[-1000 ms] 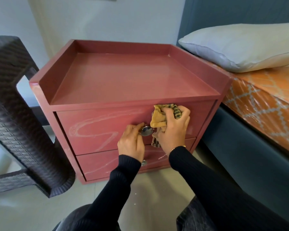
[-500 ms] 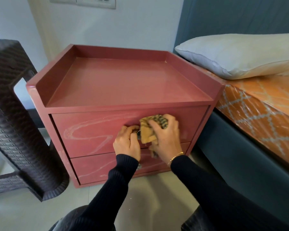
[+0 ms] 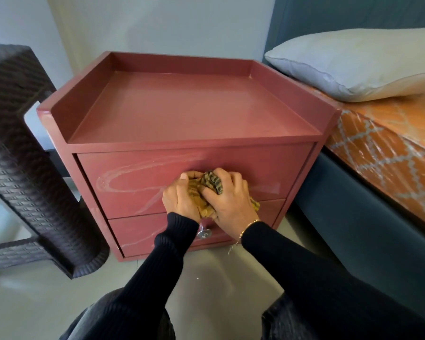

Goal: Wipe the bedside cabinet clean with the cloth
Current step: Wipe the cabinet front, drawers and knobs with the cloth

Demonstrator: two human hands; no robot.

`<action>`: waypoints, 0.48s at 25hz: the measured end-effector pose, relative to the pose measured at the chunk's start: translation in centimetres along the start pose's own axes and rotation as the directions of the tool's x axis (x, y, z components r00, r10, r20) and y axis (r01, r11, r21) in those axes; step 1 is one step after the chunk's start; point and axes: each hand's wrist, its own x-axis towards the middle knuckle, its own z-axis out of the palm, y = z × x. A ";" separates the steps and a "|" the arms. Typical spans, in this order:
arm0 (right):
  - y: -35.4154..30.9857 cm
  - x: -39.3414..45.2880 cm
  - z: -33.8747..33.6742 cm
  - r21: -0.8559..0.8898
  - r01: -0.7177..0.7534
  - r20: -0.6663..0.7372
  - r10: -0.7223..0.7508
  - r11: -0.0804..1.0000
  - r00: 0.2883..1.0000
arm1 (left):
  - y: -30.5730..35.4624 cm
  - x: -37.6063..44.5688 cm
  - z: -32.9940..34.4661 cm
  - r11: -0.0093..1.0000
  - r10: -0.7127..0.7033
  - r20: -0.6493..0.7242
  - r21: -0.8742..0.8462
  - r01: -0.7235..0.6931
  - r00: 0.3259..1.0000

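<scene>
Black-sleeved arms reach forward as both hands bunch a yellow checked cloth against the upper drawer front of the red bedside cabinet. The right hand curls over the cloth; the left hand grips it alongside. Pale smears beyond the left hand may simply spread if the wadded cloth drags them.
</scene>
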 end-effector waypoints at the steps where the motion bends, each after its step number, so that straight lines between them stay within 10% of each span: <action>1: 0.4 -0.6 0.5 -0.021 0.024 0.028 -0.023 1.000 0.999 | -0.1 0.0 0.0 1.000 0.000 0.033 0.019 0.000 0.999; 5: 3.0 -3.0 0.2 -0.176 0.081 0.175 -0.050 0.981 0.983 | 0.1 -0.1 0.1 0.975 -0.125 0.024 -0.182 0.127 0.992; 12: 2.8 -2.3 -1.3 -0.045 0.027 0.025 -0.026 0.999 0.999 | -0.2 -2.3 -0.1 0.991 0.130 -0.022 -0.031 -0.131 0.991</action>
